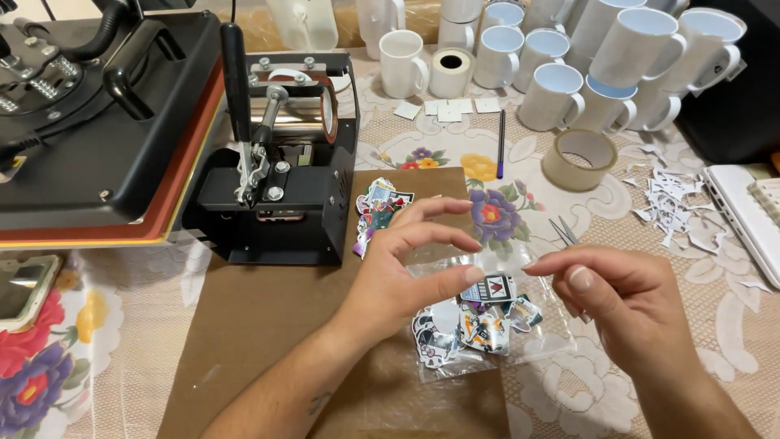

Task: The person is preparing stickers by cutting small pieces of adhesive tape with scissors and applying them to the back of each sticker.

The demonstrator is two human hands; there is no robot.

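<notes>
- A left hand (398, 272) pinches the top edge of a clear bag (475, 321) between thumb and forefinger; a mug press (280, 162) stands beyond it.
- Stickers (471, 321) lie inside the bag, just below both grips.
- The right hand (621, 297) pinches the opposite edge; pulling evenly should part the film without tearing.
- Glare hides the bag's mouth; the stickers' pictures stay unreadable.
</notes>
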